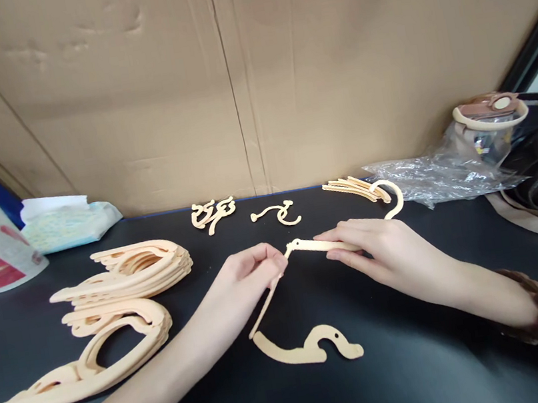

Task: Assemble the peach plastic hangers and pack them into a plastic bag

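Observation:
Between my hands is a cream jointed plastic piece. My left hand [256, 269] pinches it near the joint, and a thin strip [264, 310] slants down from those fingers toward the table. On the other side my right hand [364, 248] grips the flat cream arm [310, 245], which has a small hole near its left end; the rest of the arm is hidden by the fingers. Below, a curved cream piece [292, 354] with a hooked right end lies on the black table, its left tip touching or close to the strip's lower end.
Stacked cream hanger parts [159, 278] fill the left side. Small curved pieces [213, 215], an S-like piece [285, 212], thin strips [355, 188] and a hook [394, 196] lie at the back. Clear plastic wrap [427, 179] and a cup [488, 128] stand right, tissues [73, 223] left.

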Action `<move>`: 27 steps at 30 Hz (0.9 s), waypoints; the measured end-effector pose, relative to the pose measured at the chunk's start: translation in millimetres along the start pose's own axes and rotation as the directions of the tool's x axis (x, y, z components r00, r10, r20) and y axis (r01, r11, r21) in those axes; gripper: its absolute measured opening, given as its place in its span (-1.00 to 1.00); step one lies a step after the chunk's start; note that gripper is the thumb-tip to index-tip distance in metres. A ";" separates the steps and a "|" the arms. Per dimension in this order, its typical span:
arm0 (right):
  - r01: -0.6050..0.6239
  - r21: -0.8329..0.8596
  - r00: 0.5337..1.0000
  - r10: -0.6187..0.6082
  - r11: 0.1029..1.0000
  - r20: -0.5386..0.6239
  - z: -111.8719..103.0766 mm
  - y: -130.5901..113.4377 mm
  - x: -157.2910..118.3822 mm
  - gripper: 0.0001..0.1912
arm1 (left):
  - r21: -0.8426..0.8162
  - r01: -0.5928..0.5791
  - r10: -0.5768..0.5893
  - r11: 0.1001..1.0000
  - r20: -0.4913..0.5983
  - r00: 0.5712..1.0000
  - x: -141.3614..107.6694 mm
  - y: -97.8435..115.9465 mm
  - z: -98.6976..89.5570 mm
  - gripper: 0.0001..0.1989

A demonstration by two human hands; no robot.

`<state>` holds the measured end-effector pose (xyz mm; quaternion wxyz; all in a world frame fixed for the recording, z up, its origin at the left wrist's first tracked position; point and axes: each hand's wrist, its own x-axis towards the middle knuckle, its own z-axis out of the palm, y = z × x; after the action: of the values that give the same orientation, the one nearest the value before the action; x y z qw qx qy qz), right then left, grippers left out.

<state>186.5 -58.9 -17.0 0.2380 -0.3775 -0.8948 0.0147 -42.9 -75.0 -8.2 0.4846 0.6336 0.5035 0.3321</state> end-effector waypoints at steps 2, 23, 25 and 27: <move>-0.001 0.005 1.000 0.001 1.000 0.003 0.2 0.0 -0.2 -0.77 | -0.236 0.059 -0.050 0.970 0.042 0.998 0.6 3.1 -2.4 -0.77; 0.114 0.092 0.993 -0.110 0.989 -0.040 -2.9 -10.2 -2.1 -0.78 | 0.708 -0.179 0.286 0.684 -0.034 0.958 -4.6 -3.8 0.1 -0.45; 0.099 0.123 0.995 -0.096 0.987 -0.031 -2.8 -10.8 -2.5 -0.78 | 0.740 -0.170 0.324 0.651 -0.068 0.944 -5.0 -3.2 -0.5 -0.48; 0.090 0.131 0.996 -0.087 0.987 -0.032 -2.6 -10.5 -3.0 -0.77 | 0.760 -0.141 0.335 0.634 -0.106 0.936 -5.8 -1.9 -0.8 -0.49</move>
<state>182.4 -68.9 -13.8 0.2745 -0.3211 -0.9045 0.0585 -45.8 -80.3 -9.3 0.0725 0.7920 0.5598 0.2325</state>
